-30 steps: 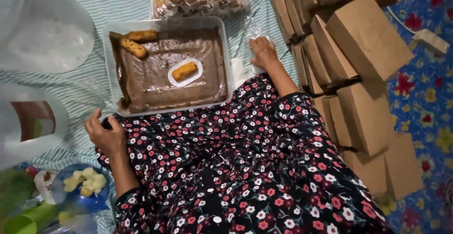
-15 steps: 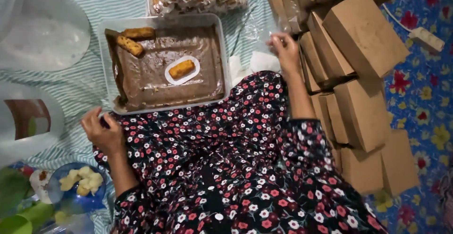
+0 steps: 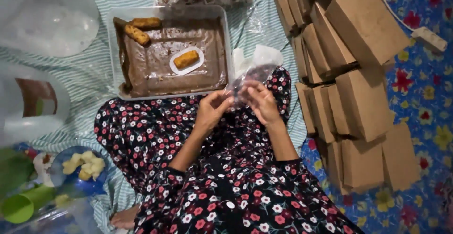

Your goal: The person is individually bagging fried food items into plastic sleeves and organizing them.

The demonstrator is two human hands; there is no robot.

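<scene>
Head view: left hand point(image 3: 211, 110) and right hand point(image 3: 261, 103) pinch hard-to-see clear bag point(image 3: 252, 71).

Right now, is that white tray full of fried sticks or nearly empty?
Nearly empty. The tray shows mostly bare brown lining paper: two fried sticks in one corner, another on a small white piece.

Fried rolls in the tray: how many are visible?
3. Two fried rolls lie in the far left corner of the tray; one sits on a small white oval dish mid-tray. None looks hidden.
</scene>
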